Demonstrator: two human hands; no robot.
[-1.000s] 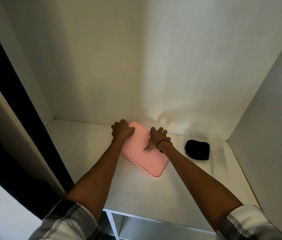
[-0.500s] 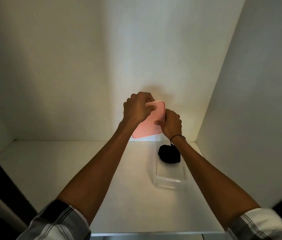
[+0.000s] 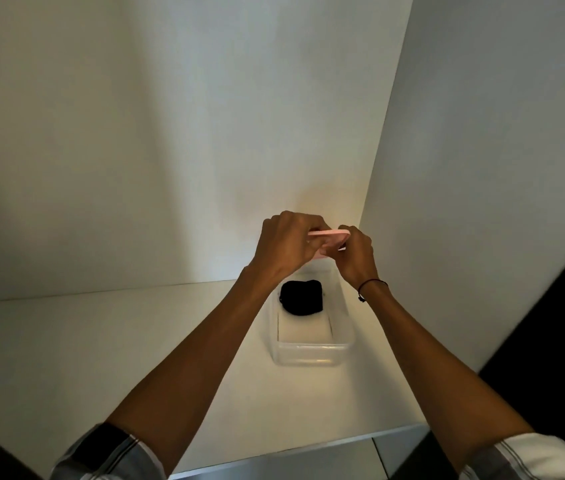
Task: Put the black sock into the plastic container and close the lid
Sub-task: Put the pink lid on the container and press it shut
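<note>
Home closet interior: bare white shelf (image 3: 101, 341), plain white walls (image 3: 170, 133) close around

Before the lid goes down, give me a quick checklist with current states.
1. Black sock inside the plastic container: ok.
2. Sock below the rim, nothing hanging over the edge: cannot tell; it sits at the far end.
3. Pink lid gripped by both hands, left hand and right hand: ok.
4. Lid above the container: ok at the far end, not yet over the near end.
5. Lid seated: not ok, it is in the air.
</note>
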